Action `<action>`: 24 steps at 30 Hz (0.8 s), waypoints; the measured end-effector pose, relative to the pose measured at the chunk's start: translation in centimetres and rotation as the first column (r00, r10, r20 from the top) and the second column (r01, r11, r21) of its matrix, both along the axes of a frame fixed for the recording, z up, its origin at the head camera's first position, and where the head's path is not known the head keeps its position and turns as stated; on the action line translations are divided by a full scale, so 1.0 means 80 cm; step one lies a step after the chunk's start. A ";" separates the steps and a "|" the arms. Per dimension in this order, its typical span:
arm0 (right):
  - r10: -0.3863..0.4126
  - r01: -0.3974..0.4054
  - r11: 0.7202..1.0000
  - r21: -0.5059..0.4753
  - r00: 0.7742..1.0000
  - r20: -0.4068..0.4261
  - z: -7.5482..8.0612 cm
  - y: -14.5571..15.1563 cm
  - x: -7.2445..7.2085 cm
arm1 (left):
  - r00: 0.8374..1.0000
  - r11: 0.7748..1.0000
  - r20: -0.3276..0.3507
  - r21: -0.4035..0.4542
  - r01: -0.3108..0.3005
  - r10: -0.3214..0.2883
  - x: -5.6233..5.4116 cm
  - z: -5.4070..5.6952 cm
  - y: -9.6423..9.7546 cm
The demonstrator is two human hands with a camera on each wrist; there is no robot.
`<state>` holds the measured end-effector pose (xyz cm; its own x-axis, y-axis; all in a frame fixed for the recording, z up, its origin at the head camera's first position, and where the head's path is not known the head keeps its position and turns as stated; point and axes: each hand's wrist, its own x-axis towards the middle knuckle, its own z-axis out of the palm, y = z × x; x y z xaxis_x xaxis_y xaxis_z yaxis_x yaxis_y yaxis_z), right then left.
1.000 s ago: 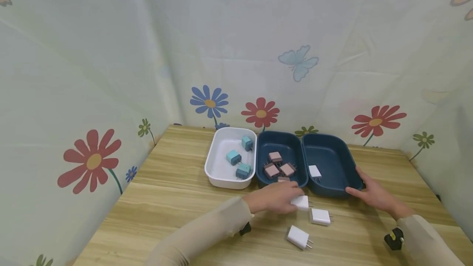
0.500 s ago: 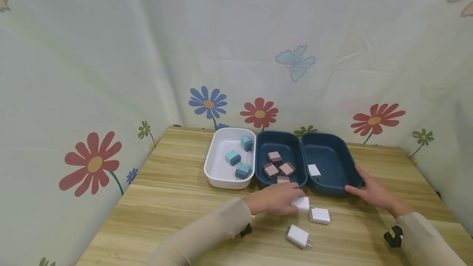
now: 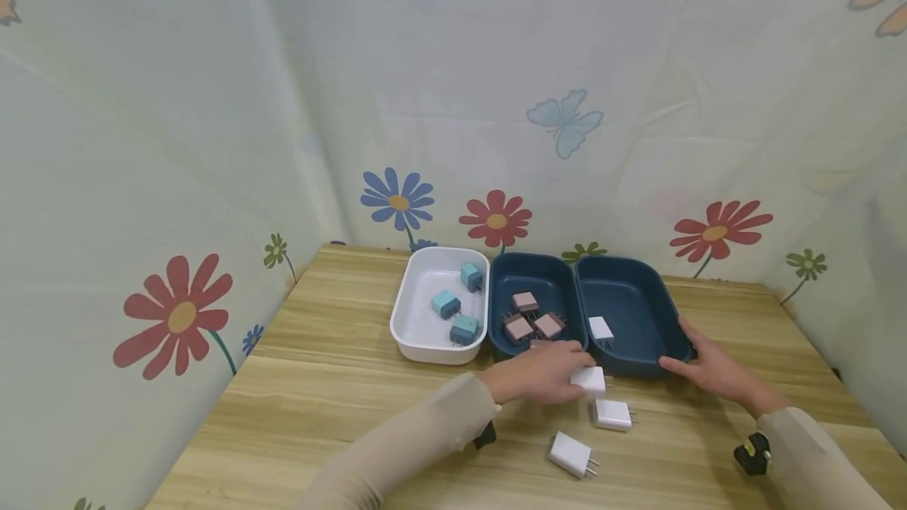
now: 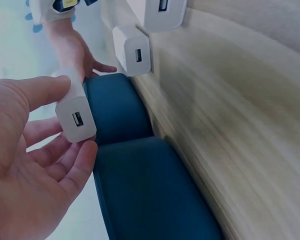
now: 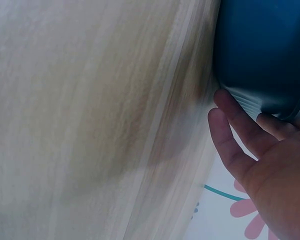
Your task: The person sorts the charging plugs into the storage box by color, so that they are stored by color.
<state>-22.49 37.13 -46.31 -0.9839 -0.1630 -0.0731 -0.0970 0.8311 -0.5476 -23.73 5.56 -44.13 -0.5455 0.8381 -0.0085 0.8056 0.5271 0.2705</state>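
Note:
My left hand (image 3: pixel 546 373) pinches a white USB wall charger (image 3: pixel 590 381) between thumb and fingers, just in front of the blue bins. In the left wrist view, the USB port of this charger (image 4: pixel 76 117) faces the camera. My right hand (image 3: pixel 717 368) rests at the near right corner of the right blue bin (image 3: pixel 634 309), its fingers extended along the wall. One white charger (image 3: pixel 601 329) lies in that bin. On the table are two more white chargers, one (image 3: pixel 612 415) close to the held one and another (image 3: pixel 571 454) nearer to me.
The middle blue bin (image 3: pixel 536 274) holds several pink chargers (image 3: pixel 525 303), one partly hidden by my left hand. Left of it, a white bin (image 3: pixel 425 329) contains teal chargers (image 3: pixel 464 329). The bins stand side by side near the table's back edge, before a floral curtain (image 3: pixel 453 101).
My left hand has raised the pinched charger slightly and shifted it right, toward the right blue bin. My right hand stays at that bin's corner.

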 end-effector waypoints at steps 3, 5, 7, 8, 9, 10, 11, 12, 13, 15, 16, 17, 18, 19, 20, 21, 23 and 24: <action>-0.001 0.001 1.000 -0.003 1.000 -0.004 -0.001 0.001 -0.001 | 1.000 1.000 0.006 0.000 -0.018 0.018 -0.003 0.003 0.003; -0.003 0.003 1.000 -0.005 1.000 -0.009 -0.001 0.001 -0.001 | 0.999 0.999 0.013 0.002 -0.032 0.032 -0.005 0.005 0.005; -0.003 0.003 1.000 -0.001 1.000 -0.010 -0.001 0.001 -0.001 | 0.999 0.999 0.017 0.009 -0.038 0.038 -0.007 0.007 0.007; -0.005 0.005 1.000 0.002 1.000 -0.011 -0.001 0.001 -0.001 | 0.999 0.999 0.019 0.012 -0.039 0.039 -0.007 0.008 0.008; -0.007 0.007 1.000 0.002 1.000 -0.010 -0.001 0.001 0.000 | 0.999 0.999 0.019 0.014 -0.039 0.039 -0.008 0.008 0.008; -0.008 0.008 1.000 0.005 1.000 -0.011 -0.001 0.001 0.000 | 0.999 0.999 0.018 0.019 -0.038 0.038 -0.009 0.009 0.009; -0.008 0.008 1.000 0.008 1.000 -0.010 -0.001 0.001 0.000 | 0.999 0.999 0.012 0.023 -0.035 0.035 -0.010 0.009 0.010; -0.008 0.008 1.000 0.011 1.000 -0.009 -0.001 0.001 0.000 | 0.999 0.999 0.004 0.030 -0.032 0.032 -0.011 0.010 0.011; -0.011 0.011 1.000 0.014 1.000 -0.008 -0.001 0.001 0.000 | 1.000 0.999 -0.007 0.035 -0.029 0.030 -0.012 0.011 0.012; -0.014 0.014 1.000 0.014 1.000 -0.004 -0.001 0.002 0.000 | 0.999 0.998 -0.022 0.048 -0.034 0.035 -0.015 0.012 0.015; -0.016 0.016 1.000 0.016 1.000 -0.003 -0.002 0.002 0.000 | 0.999 0.998 -0.032 0.052 -0.038 0.040 -0.016 0.013 0.017; -0.015 0.015 1.000 0.015 1.000 -0.003 -0.002 0.002 0.000 | 0.998 0.998 -0.044 0.054 -0.042 0.045 -0.018 0.014 0.019; -0.016 0.016 1.000 0.013 1.000 -0.001 -0.002 0.003 -0.001 | 0.997 0.997 -0.050 0.055 -0.048 0.051 -0.020 0.015 0.021; -0.017 0.017 1.000 0.015 1.000 0.001 -0.002 0.003 -0.001 | 0.997 0.997 -0.055 0.056 -0.054 0.058 -0.022 0.015 0.023; -0.017 0.017 1.000 0.017 1.000 0.001 -0.002 0.004 -0.001 | 0.996 0.997 -0.061 0.055 -0.059 0.062 -0.025 0.015 0.025; -0.016 0.016 1.000 0.017 1.000 0.001 -0.003 0.004 -0.002 | 0.996 0.997 -0.068 0.056 -0.061 0.065 -0.027 0.015 0.027; -0.016 0.016 1.000 0.017 1.000 0.001 -0.003 0.004 -0.002 | 0.994 0.996 -0.080 0.068 -0.064 0.070 -0.033 0.014 0.032; -0.017 0.017 1.000 0.017 1.000 0.002 -0.003 0.003 -0.002 | 0.994 0.995 -0.082 0.077 -0.068 0.074 -0.034 0.014 0.034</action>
<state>-22.64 37.41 -46.54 -0.9864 -0.1448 -0.0784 -0.0812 0.8419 -0.5334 -26.47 8.27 -43.02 -0.5999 0.7938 0.1003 0.7883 0.5650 0.2436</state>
